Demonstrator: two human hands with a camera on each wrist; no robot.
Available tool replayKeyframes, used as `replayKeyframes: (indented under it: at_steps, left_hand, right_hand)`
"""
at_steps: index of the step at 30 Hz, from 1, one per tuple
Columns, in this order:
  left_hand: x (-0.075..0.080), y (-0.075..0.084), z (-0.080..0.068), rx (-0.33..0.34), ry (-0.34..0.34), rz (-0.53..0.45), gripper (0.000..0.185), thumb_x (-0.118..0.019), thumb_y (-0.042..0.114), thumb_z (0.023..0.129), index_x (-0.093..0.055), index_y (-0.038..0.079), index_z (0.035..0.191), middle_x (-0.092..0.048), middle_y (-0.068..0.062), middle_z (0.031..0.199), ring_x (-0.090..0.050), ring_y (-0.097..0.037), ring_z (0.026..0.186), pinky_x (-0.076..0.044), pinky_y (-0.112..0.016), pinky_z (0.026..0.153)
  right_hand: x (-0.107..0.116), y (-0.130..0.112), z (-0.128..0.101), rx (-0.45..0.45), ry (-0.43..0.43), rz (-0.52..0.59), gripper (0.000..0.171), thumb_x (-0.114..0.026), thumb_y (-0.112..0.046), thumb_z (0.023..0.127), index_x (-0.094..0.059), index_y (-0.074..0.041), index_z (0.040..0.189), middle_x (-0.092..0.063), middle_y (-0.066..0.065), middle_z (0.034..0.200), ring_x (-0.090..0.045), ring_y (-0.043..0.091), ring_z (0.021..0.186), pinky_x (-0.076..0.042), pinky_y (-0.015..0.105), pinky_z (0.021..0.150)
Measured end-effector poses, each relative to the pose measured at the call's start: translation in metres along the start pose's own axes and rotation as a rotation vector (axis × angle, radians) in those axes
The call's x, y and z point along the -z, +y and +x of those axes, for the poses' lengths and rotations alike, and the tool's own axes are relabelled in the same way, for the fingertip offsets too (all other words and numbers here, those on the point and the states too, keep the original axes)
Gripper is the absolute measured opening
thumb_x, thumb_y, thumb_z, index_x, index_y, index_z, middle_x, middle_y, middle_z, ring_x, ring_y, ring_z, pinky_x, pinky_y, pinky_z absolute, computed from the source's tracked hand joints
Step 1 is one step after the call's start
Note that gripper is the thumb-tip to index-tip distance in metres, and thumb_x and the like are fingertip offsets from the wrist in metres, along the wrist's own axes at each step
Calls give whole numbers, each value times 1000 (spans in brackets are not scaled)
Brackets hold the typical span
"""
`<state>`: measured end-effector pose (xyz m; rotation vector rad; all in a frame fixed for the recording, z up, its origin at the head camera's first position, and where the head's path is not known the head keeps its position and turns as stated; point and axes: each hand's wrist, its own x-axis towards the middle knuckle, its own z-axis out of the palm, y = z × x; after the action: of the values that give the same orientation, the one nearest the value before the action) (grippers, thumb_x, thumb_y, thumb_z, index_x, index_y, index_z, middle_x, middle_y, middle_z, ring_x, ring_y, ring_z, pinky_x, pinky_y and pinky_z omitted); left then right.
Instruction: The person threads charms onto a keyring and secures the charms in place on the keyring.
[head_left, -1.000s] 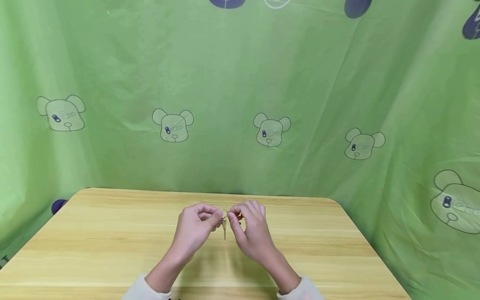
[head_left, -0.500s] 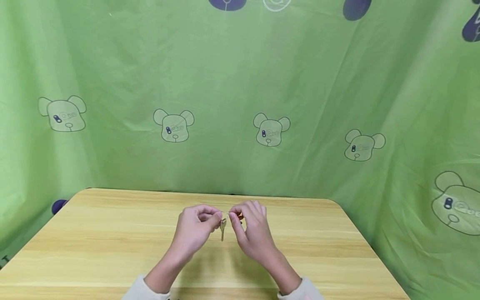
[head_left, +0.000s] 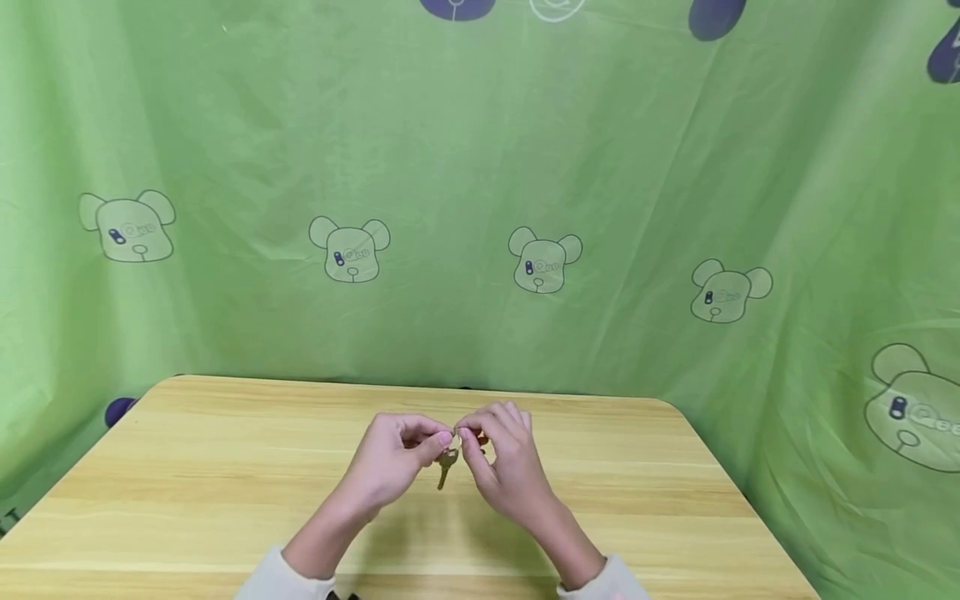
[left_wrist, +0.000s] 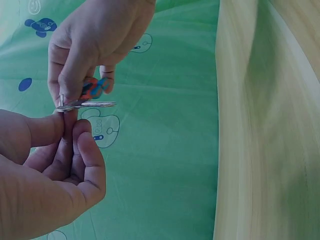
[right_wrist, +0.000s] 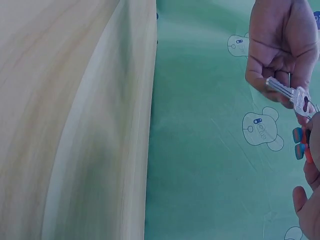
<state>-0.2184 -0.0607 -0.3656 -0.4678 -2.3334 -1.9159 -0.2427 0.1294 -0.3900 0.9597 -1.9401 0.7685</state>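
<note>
Over the table, my left hand (head_left: 390,461) and right hand (head_left: 505,467) meet fingertip to fingertip. Both pinch a thin metal key ring (right_wrist: 314,107), mostly covered by the fingers. From it a metal key (head_left: 445,469) hangs under the left fingertips, tilted with its blade down. The right wrist view shows the key's toothed blade and its head with a hole. A small red and blue trinket (left_wrist: 93,88) sits by the curled right fingers; its shape is partly hidden, and whether it hangs on the ring I cannot tell.
Below the hands lies a light wooden table (head_left: 225,483) with rounded far corners. Green curtain (head_left: 450,333) printed with bear heads surrounds it behind and at both sides. Pale sleeves (head_left: 288,577) cover the forearms near the front.
The left fingertips have shifted slightly right, closer to the right ones. The key has swung from edge-on to showing its flat face, its tip moving a little left and down.
</note>
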Motion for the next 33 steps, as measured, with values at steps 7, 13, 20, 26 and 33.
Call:
replayKeyframes:
  at_steps: [7,13,20,26,33]
  left_hand:
    - [-6,1,0,-83,18,28,13,-74,22,96,-76,10,99,-76,0,85,-70,-16,78,-55,-28,70]
    - [-10,3,-1,-214,-14,101,8,-75,22,96,-79,15,98,-77,5,92,-71,-12,81,-59,-27,73]
    - [-9,4,-1,-324,8,189,6,-71,9,96,-74,14,95,-75,3,97,-68,-9,90,-58,-32,85]
    - [-9,-2,2,-559,25,237,3,-72,8,94,-72,10,95,-74,3,94,-67,-9,86,-59,-31,80]
    - [-11,-7,2,-585,5,267,6,-70,19,99,-73,15,99,-73,8,96,-67,-8,91,-58,-32,80]
  right_hand:
    - [-1,0,2,-39,90,-12,8,-66,-3,91,-68,-11,94,-62,-4,86,-54,12,78,-32,31,77]
    - [1,-2,5,-35,115,-37,4,-64,-9,96,-68,-9,94,-63,-2,86,-54,13,77,-32,32,77]
    - [3,-3,8,-17,122,-35,4,-63,-8,95,-68,-9,95,-63,-2,86,-54,15,76,-32,32,78]
    - [3,-2,8,-13,142,-7,8,-66,-2,91,-68,-9,93,-63,-2,86,-52,14,74,-32,31,78]
    - [6,-1,8,47,171,-33,7,-62,-8,96,-68,-7,92,-62,-2,83,-52,14,73,-32,33,77]
